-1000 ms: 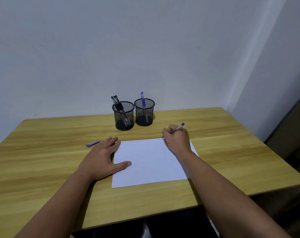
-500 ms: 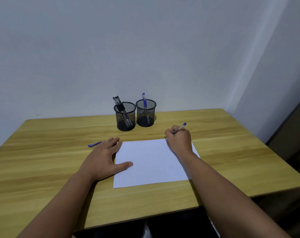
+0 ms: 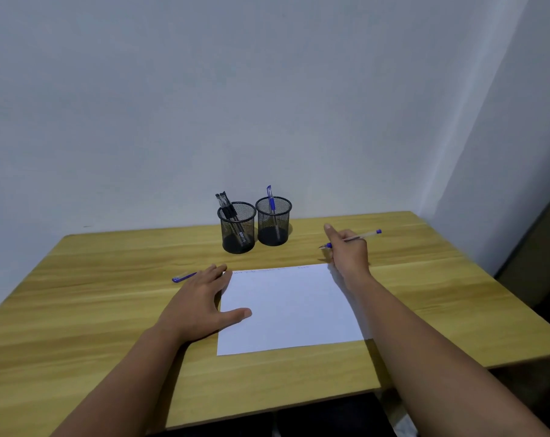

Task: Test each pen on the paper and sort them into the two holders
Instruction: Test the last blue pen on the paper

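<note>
The pen (image 3: pixel 351 239) sat in the right hand (image 3: pixel 349 252), pinched between the fingers, tip pointing left and its blue end out to the right, held above the table just past the paper's (image 3: pixel 291 307) far right corner. Faint marks ran along the paper's far edge. The left hand (image 3: pixel 201 302) lay flat and open, grasping nothing, thumb on the paper's left edge.

Two mesh holders stood touching near the wall: the left holder (image 3: pixel 237 228) held black pens, the right holder (image 3: pixel 273 222) one blue pen. The likeliest slip was dropping this blue pen into the wrong holder, since the rims met and the reach came in from the side. A low approach could also knock the light right holder or catch the pen standing in it. Another blue pen (image 3: pixel 184 276) lay on the table beside the left fingers; a careless sweep of that hand could roll it away.
</note>
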Action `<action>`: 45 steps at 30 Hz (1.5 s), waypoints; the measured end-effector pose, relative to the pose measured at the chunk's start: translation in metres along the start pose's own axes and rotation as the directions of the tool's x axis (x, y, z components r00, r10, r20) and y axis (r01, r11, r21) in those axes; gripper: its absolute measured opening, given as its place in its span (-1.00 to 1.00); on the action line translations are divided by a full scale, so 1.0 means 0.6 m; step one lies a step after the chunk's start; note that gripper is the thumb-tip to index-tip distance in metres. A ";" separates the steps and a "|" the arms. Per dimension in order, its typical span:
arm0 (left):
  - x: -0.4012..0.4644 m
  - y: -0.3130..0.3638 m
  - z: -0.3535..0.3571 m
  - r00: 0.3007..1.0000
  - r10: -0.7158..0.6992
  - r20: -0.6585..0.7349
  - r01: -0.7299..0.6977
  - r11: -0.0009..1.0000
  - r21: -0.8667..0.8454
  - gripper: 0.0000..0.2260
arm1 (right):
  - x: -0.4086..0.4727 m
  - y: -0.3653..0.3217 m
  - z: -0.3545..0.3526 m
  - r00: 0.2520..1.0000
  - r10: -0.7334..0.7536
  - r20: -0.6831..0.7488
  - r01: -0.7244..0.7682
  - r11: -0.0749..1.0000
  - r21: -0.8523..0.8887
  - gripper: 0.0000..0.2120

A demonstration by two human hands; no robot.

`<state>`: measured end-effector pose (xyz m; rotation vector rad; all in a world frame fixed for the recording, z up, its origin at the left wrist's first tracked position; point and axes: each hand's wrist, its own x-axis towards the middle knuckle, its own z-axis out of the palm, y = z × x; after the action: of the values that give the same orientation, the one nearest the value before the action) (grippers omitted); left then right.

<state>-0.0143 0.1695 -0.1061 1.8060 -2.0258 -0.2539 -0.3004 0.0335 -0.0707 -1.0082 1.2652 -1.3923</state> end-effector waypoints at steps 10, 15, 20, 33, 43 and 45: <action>0.002 -0.071 -0.032 0.866 -0.215 -0.452 0.349 0.907 0.236 -0.67 | -0.021 -0.072 -0.001 0.988 0.073 0.135 -0.079 0.996 0.040 -0.67; -0.005 -0.093 -0.043 0.867 -0.333 -0.371 0.426 0.881 0.205 -0.86 | -0.035 -0.067 0.003 0.979 0.010 0.205 -0.023 0.998 0.058 -0.81; 0.001 -0.067 -0.065 0.876 -0.380 -0.296 0.361 0.925 -0.118 -0.94 | -0.062 -0.065 0.025 0.914 0.034 0.404 -0.014 0.999 -0.052 -0.85; 0.036 0.038 -0.115 0.969 -0.153 -0.192 0.066 0.915 -0.397 -0.93 | -0.081 -0.042 0.053 0.833 -0.161 0.530 0.351 0.894 -0.280 -0.92; 0.043 0.067 -0.121 0.983 -0.084 -0.165 0.025 0.943 -0.332 -0.92 | -0.084 -0.052 0.040 0.826 -0.157 0.542 0.350 0.896 -0.274 -0.94; 0.047 0.074 -0.123 0.987 -0.082 -0.139 0.027 0.933 -0.359 -0.91 | -0.088 -0.055 0.039 0.821 -0.151 0.550 0.349 0.896 -0.274 -0.94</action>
<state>-0.0256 0.1584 -0.0168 1.6020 -1.6975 -0.4546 -0.2715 0.0806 -0.0335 -1.7365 1.0120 -0.9764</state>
